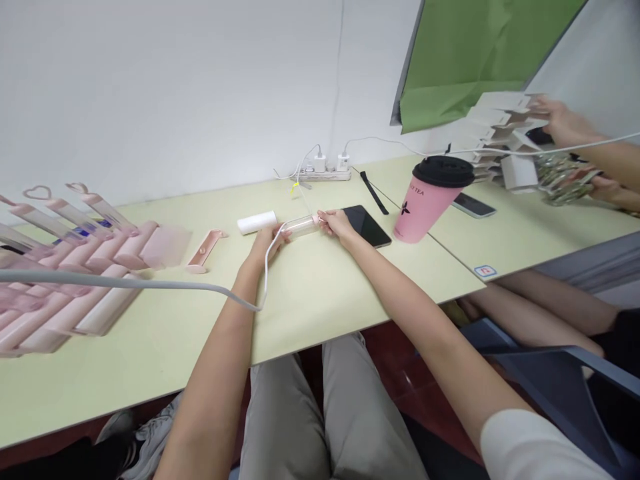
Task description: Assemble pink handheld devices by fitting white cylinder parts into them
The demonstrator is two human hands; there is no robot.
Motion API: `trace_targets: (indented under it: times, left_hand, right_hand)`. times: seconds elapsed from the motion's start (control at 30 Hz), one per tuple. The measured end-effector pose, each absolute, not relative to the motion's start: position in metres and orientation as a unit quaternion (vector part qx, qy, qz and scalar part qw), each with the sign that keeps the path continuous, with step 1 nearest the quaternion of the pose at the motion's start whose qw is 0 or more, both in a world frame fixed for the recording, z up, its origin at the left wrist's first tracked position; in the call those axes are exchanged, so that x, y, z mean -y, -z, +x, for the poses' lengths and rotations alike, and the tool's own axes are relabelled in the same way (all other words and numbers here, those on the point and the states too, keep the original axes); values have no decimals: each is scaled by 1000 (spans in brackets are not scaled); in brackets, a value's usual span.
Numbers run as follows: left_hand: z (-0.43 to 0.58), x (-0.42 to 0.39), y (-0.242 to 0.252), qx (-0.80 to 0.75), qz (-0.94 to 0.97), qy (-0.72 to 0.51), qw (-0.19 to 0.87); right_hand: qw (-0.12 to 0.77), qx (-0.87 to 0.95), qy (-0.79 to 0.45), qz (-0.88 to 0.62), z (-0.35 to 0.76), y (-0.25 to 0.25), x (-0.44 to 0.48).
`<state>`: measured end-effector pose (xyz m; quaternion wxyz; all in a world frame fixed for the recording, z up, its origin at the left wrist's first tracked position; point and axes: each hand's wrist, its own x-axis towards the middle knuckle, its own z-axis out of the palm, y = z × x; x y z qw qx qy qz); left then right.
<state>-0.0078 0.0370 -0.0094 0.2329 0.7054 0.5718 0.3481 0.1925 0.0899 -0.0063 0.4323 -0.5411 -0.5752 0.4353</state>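
Observation:
Between my two hands lies a clear tube (301,226) with a pink end, held level just above or on the table. My left hand (269,241) is closed around the tube's left end, and a white cable (267,267) passes across it. At the pink right end, the fingers of my right hand (337,225) are pinched together. Just beyond my left hand rests a white cylinder (257,222). Farther left is a small open pink shell part (205,252). A black tablet or phone (369,225) lies beside my right hand.
Several pink cylinders (107,250), some with clear tubes upright, fill the left side. A pink cup (425,207) stands right, near a black strip (374,193) and a phone (474,205). A power strip (325,176) sits by the wall. A co-worker's hand (563,123) touches white boxes (500,123).

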Motion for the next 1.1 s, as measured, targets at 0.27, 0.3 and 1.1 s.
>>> trace_targets:
  times: [0.27,0.3,1.1]
  left_hand:
    - [-5,-45,14,-580,706,-372,164]
    - [-4,-44,13,-579,707,-371,164]
    - [-1,-42,19,-580,705,-372,170]
  right_hand:
    - [408,572,-426,-569,189,3,-83]
    - [410,573,-434,-562,189,3,-83]
    - [218,892,39,-395,191,-3,-69]
